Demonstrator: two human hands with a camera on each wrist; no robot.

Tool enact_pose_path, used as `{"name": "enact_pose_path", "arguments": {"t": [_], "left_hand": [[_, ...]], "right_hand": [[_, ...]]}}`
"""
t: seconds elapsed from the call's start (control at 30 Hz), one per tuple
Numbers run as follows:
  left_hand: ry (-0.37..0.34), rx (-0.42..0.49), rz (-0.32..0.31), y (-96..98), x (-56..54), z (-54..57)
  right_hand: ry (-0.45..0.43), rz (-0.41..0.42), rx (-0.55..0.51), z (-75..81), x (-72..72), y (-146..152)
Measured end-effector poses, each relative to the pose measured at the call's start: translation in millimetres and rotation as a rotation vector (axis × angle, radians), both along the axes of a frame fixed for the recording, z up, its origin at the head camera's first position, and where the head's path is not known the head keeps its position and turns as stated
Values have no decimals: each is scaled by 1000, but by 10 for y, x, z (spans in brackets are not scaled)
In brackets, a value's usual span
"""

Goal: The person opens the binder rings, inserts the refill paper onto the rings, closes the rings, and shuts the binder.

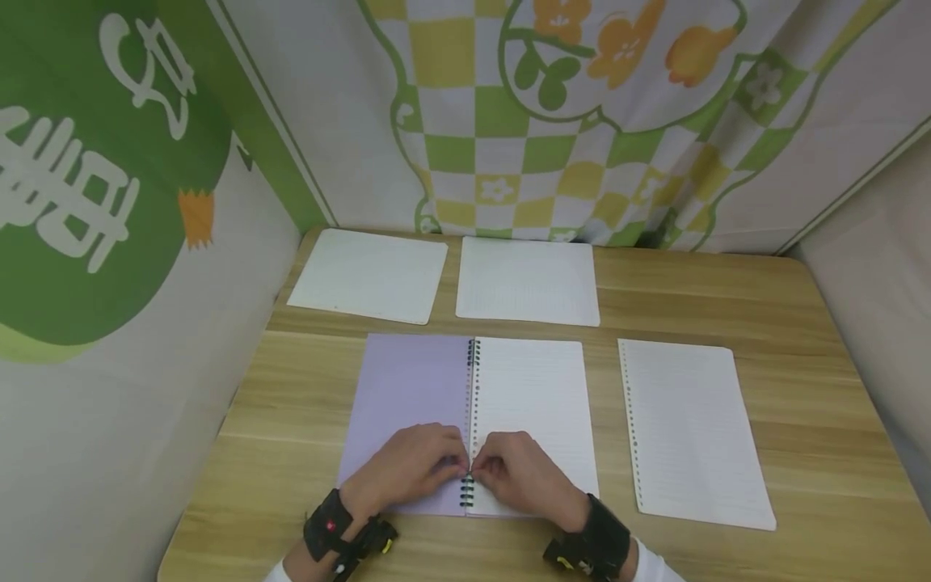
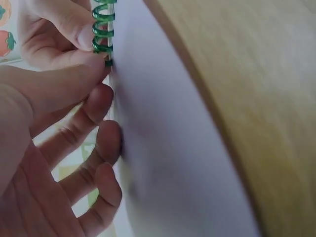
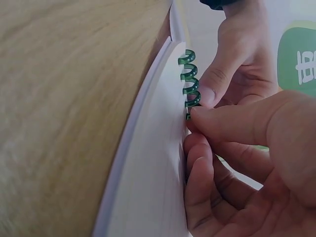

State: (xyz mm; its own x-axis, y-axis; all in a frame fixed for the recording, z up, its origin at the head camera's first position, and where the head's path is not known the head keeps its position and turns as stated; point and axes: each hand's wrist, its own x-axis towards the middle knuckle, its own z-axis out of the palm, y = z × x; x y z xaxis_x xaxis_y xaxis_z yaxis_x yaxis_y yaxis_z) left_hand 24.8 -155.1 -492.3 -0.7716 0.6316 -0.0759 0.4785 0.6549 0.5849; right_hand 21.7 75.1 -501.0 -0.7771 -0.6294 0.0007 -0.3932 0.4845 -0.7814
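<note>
An open spiral notebook lies on the table, its purple cover [image 1: 410,380] on the left and its lined white pages [image 1: 534,388] on the right. Green binder rings [image 1: 467,493] run along the lower spine, with another green section at the top. Between these sections the punched holes show without rings. My left hand [image 1: 416,462] and right hand [image 1: 520,473] meet at the spine, thumb and forefinger of each pinching the uppermost ring of the lower section. Close up in the right wrist view, several rings [image 3: 190,76] stand through the holes; fingertips partly hide the pinched one.
A punched lined sheet or stack [image 1: 694,432] lies right of the notebook. Two more white sheets, a left one [image 1: 371,275] and a middle one [image 1: 527,279], lie behind it. A patterned curtain [image 1: 553,162] hangs at the table's back edge.
</note>
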Motion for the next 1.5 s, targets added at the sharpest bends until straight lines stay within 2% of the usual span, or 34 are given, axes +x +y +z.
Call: {"name": "enact_pose_path", "arguments": {"t": [0.13, 0.27, 0.53, 0.7, 0.87, 1.0, 1.17, 1.5], "left_hand": [[44, -26, 1, 13, 17, -11], [56, -30, 17, 14, 31, -15], [27, -7, 36, -21, 39, -22], [9, 17, 53, -30, 99, -11], [14, 43, 17, -20, 206, 26], [57, 44, -32, 1, 268, 31], [84, 36, -18, 37, 309, 62], [18, 36, 11, 49, 323, 96]], "right_hand": [[-7, -13, 1, -1, 6, 3], [-6, -24, -1, -8, 3, 11], [-12, -13, -3, -2, -6, 10], [10, 10, 21, 21, 44, 11], [58, 61, 33, 38, 157, 39], [81, 100, -3, 29, 215, 38], [105, 123, -7, 22, 225, 32], [131, 118, 23, 12, 224, 25]]}}
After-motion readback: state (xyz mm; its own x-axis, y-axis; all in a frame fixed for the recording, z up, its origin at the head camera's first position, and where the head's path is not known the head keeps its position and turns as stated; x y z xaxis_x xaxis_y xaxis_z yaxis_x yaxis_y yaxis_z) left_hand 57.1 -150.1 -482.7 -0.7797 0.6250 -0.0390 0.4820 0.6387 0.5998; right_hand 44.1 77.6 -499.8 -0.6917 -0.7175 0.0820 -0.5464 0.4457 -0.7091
